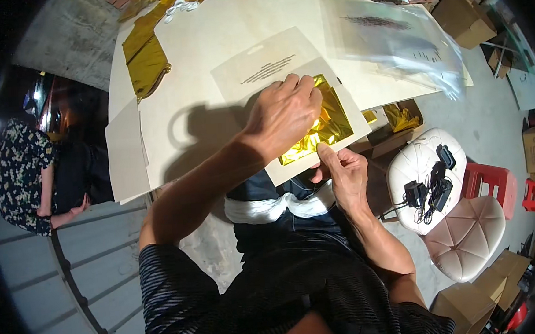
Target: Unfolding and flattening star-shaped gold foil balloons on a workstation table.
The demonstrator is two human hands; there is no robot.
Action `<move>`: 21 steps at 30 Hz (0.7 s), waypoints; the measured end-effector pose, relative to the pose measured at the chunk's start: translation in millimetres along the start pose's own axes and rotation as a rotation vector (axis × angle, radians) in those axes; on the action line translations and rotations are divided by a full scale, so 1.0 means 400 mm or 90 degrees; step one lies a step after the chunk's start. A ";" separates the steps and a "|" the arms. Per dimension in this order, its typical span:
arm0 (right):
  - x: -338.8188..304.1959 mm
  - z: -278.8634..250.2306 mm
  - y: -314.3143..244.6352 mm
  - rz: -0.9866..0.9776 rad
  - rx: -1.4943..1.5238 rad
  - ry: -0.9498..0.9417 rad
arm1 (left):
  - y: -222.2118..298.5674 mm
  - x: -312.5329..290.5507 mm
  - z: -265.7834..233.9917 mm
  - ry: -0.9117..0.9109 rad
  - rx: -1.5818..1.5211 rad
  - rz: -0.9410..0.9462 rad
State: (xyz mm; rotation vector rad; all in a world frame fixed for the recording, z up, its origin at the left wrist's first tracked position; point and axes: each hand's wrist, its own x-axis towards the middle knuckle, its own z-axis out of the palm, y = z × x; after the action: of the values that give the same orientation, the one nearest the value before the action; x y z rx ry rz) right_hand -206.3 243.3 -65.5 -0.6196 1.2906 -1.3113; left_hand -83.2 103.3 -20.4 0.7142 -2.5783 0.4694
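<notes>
A pale card [348, 108] with a printed upper panel and a hang hole lies at the table's front edge, its lower corner jutting over my lap. Folded, shiny gold foil [337, 117] rests on its lower half. My left hand [285, 112] is over the foil's left side with curled, closed fingers; the back of the hand hides the fingertips and anything in them. At the card's lower edge, my right hand [346, 173] grips it, thumb on top beside the foil and fingers underneath. White strands [255, 209] lie bundled across my lap.
More gold foil [144, 61] and clear plastic bags [388, 43] lie on the table [210, 29]. Pale cards [126, 154] hang over its left edge. To the right stand a white stool [402, 171] with black adapters and cables, and cardboard boxes [463, 17]. Another person [29, 175] sits at left.
</notes>
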 end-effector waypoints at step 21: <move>0.011 0.008 0.008 -0.023 -0.015 -0.023 | 0.007 0.040 -0.019 -0.102 -0.067 -0.036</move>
State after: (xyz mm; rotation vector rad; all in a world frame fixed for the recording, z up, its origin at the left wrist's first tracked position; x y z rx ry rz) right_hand -203.5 239.1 -69.1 -0.6828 1.2718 -1.3099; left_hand -94.8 102.3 -6.8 0.8162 -2.6996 0.2654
